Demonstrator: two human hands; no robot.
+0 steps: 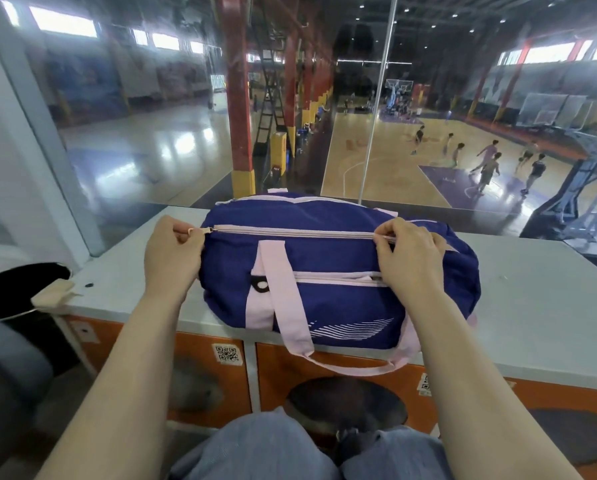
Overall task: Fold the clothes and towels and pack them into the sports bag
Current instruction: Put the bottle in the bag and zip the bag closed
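Presently: sports bag (338, 271) closed along its top zipper (290, 231), held at both ends.

The bag is laid on the grey tabletop (539, 306), its pink handle (342, 362) hanging over the near edge. The zipper pull (200, 231) is pinched at the bag's left end by the curled fingers of the left hand (172, 258); the zipper's right end is gripped by the right hand (411, 261), fingers bent over the fabric. Contents cannot be seen (no clothes or towels are visible outside). Risks, as judged: fabric may be caught in the teeth if the pull is tugged askew; the bag may be dragged off the edge if the right-hand hold is lost.
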